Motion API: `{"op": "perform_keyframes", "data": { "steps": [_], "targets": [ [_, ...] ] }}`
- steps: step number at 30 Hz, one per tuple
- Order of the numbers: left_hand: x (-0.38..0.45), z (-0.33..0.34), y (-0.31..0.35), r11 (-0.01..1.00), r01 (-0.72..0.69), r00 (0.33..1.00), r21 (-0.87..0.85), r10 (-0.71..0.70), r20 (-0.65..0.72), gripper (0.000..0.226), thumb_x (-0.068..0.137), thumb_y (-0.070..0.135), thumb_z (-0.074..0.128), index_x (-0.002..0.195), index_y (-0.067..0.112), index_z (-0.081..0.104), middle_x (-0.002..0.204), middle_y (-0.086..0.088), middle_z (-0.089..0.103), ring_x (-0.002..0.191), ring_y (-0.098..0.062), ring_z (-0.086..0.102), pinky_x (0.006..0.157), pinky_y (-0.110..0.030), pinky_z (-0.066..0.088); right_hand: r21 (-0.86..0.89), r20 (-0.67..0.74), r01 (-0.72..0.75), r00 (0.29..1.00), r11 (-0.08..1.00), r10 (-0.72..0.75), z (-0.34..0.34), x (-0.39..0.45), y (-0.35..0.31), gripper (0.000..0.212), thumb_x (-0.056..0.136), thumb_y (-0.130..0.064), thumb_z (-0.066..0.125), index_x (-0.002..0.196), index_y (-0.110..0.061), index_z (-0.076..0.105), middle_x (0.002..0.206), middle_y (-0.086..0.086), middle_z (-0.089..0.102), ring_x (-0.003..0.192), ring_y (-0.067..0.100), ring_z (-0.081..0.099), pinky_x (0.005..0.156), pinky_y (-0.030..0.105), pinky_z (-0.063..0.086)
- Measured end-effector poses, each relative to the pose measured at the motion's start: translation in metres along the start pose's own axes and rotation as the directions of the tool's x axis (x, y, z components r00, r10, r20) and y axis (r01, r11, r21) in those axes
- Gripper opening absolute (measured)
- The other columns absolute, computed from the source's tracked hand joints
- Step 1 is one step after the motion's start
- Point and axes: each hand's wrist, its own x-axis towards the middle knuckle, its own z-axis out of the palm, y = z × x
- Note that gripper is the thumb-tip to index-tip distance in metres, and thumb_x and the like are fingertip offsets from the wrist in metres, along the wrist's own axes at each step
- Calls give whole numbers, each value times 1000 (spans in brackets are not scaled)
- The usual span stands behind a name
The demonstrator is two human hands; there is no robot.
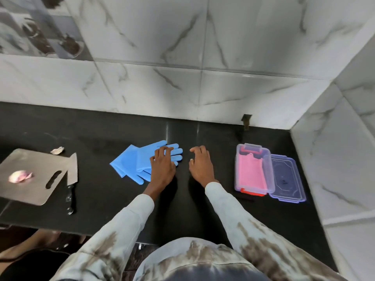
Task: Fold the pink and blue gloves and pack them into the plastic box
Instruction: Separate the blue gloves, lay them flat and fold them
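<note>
Fingers (162,152) of the left hand (162,167) pressed flat on the blue gloves (129,163); the right hand (200,165) hovered loosely curled, empty; pink gloves (250,171) lay in the plastic box (238,159) on the table (101,189)

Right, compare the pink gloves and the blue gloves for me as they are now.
The pink gloves lie folded flat inside the plastic box; the blue gloves lie on the black counter, outside it. No pink fingers show, while the blue ones are spread out. The left hand rests on the blue gloves; neither hand touches the pink ones. The right hand holds nothing.
</note>
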Motion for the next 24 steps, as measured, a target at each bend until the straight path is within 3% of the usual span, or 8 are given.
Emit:
{"op": "perform_keyframes", "data": {
  "steps": [6, 9, 15, 18, 20, 22, 24],
  "targets": [
    [-2, -20, -68, 982, 185, 971, 29, -187, 146, 85, 101, 42, 68, 167, 16, 23, 172, -10, 23, 161, -31, 21, 126, -51, 30, 5, 104, -18, 994, 1000, 18, 40, 1, -35, 41, 101, -9, 57, 141, -16, 53, 141, 3, 48, 131, 23, 50, 100, 39, 55],
    [1, -22, -90, 989, 139, 974, 46, -145, 173, 75, 103, 43, 65, 164, 15, 32, 169, -8, 27, 158, -29, 27, 121, -48, 37, 23, 131, -45, 991, 999, 42, 54, 1, -47, 41, 101, -9, 56, 141, -16, 52, 142, 3, 47, 129, 24, 49, 100, 43, 55],
    [16, -24, -103, 994, 77, 997, -74, -78, -2, 30, 111, 33, 46, 130, 16, 62, 139, -3, 59, 130, -25, 51, 108, -43, 44, 77, 91, -131, 988, 988, 124, 73, 0, -61, 32, 104, -15, 56, 135, -17, 57, 141, 1, 51, 128, 22, 53, 102, 44, 55],
    [28, -32, -86, 966, 100, 982, -239, -134, -131, 30, 113, 31, 39, 107, 13, 62, 112, -5, 69, 109, -28, 62, 97, -48, 50, 223, -29, -196, 978, 955, 208, 73, 3, -65, 14, 105, -23, 51, 106, -17, 63, 117, -2, 63, 110, 20, 62, 98, 45, 56],
    [38, -35, -72, 893, 94, 978, -440, -165, -125, 31, 112, 29, 41, 90, 10, 52, 91, -8, 66, 89, -28, 62, 84, -46, 50, 306, -107, -219, 959, 926, 262, 68, 4, -66, 22, 106, -28, 48, 93, -16, 61, 104, -2, 66, 99, 19, 64, 95, 46, 56],
    [49, -37, -55, 745, 94, 984, -660, -168, -49, 34, 112, 24, 43, 83, 7, 46, 77, -7, 54, 74, -22, 51, 75, -40, 43, 377, -197, -202, 936, 904, 292, 60, 4, -63, 20, 107, -27, 50, 97, -14, 63, 105, -2, 66, 101, 21, 63, 96, 46, 56],
    [59, -39, -37, 568, 136, 985, -811, -168, 48, 30, 112, 20, 47, 84, 9, 50, 79, -4, 49, 77, -17, 45, 75, -36, 37, 435, -281, -176, 905, 883, 319, 51, 5, -58, 13, 105, -20, 52, 108, -16, 64, 114, -3, 63, 109, 20, 60, 100, 44, 55]
  ]
}}
